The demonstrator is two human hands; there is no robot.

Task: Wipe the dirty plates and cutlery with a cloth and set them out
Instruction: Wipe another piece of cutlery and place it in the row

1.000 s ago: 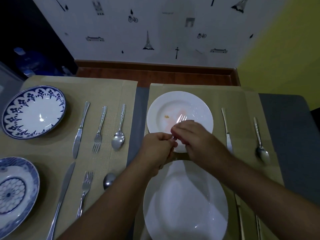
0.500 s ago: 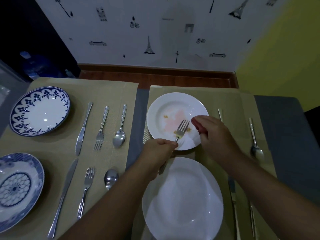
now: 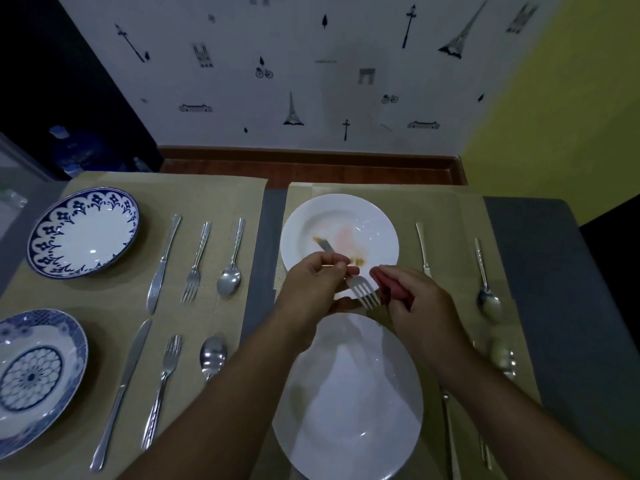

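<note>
A fork [image 3: 362, 289] pinched in left hand [image 3: 313, 284], red cloth [image 3: 387, 283] in curled right hand [image 3: 417, 306] — tines between dirty plate [image 3: 341, 199] and clean plate [image 3: 346, 417].

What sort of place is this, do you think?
Probably a home dining room: a table with beige placemats, settings laid out with a blue-patterned plate, knife, fork and spoon, and Paris-themed wallpaper behind.

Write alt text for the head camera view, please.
A left hand holds a fork while the right hand holds a red cloth beside its tines, near a stained white plate. A second white plate lies nearer.
</note>
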